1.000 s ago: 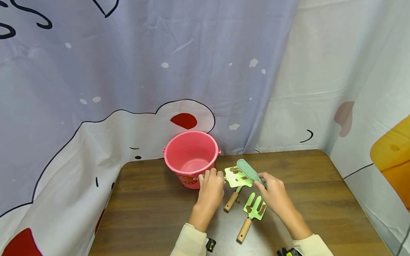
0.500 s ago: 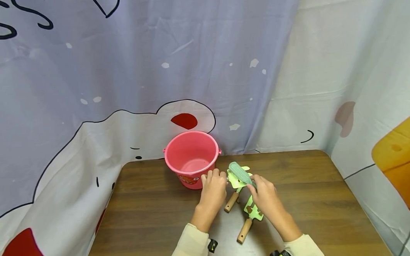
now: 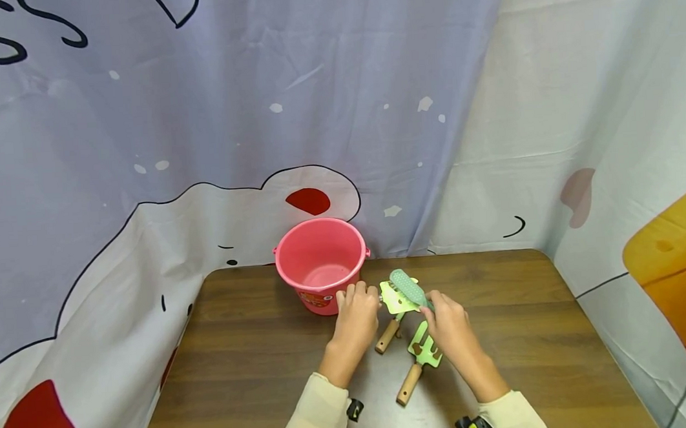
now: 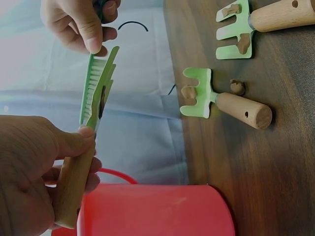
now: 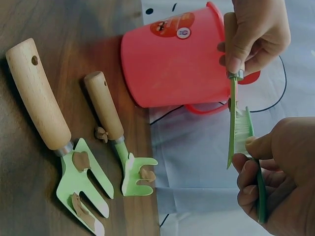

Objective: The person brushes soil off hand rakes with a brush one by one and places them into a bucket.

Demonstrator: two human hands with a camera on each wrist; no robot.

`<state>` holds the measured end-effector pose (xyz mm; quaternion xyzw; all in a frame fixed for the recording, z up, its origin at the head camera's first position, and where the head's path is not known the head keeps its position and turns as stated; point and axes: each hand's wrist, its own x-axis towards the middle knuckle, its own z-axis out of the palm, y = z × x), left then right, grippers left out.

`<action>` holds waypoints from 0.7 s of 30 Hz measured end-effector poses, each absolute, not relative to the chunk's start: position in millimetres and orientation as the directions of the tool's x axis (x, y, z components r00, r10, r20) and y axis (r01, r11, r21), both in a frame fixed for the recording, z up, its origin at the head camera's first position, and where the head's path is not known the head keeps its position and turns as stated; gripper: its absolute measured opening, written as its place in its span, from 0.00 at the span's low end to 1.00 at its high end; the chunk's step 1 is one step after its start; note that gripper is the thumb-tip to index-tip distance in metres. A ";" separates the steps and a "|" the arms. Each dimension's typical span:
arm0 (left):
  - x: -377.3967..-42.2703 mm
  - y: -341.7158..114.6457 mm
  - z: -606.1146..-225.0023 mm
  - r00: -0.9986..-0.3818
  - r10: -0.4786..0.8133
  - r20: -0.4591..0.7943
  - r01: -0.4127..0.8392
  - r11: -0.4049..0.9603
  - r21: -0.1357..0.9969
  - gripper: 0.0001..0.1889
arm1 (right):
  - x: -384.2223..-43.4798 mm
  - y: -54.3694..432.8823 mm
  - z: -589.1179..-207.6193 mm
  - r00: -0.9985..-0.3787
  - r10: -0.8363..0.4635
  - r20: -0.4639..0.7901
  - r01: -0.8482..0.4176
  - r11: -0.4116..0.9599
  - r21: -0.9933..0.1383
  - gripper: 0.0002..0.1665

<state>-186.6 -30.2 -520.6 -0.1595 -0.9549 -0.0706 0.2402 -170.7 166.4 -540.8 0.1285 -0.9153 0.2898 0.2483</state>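
Observation:
My left hand [image 3: 357, 317] grips the wooden handle [image 4: 75, 184] of a small green garden fork [image 3: 389, 301] with several tines, held above the table. My right hand [image 3: 450, 325] pinches a green brush [image 3: 407, 287] by its handle. White bristles [image 5: 242, 130] press against the fork's head in both wrist views. Below lies a small hand rake [image 5: 106, 105] with a wooden handle and bent green tines. Nearer the person is another garden fork [image 3: 410, 384]. Brown clay-like patches stick to both tools on the table.
A pink bucket [image 5: 172, 64] stands at the back of the wooden table [image 3: 258, 373], just beyond my left hand. Beside the rake's handle sits a small brown lump [image 4: 237, 87]. A printed curtain [image 3: 337, 111] hangs behind the table's far edge.
The brush in my right hand has shifted left along the held fork's head, then slightly back right. My left hand has barely moved.

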 end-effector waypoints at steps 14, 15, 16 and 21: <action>-184.8 -33.2 -518.7 -0.833 0.276 0.479 0.337 0.941 0.044 0.10 | -170.2 174.4 -541.5 -0.846 -0.074 0.528 -0.354 0.818 -0.453 0.14; -184.9 -33.2 -519.2 -0.833 0.277 0.478 0.338 0.940 0.044 0.10 | -170.2 175.4 -542.5 -0.845 -0.074 0.530 -0.354 0.820 -0.450 0.14; -184.9 -33.3 -519.5 -0.834 0.279 0.476 0.339 0.940 0.045 0.10 | -170.2 176.3 -543.2 -0.844 -0.072 0.531 -0.352 0.821 -0.449 0.14; -184.7 -33.4 -520.9 -0.841 0.281 0.463 0.342 0.938 0.053 0.09 | -168.9 180.8 -545.7 -0.856 -0.060 0.514 -0.330 0.827 -0.455 0.13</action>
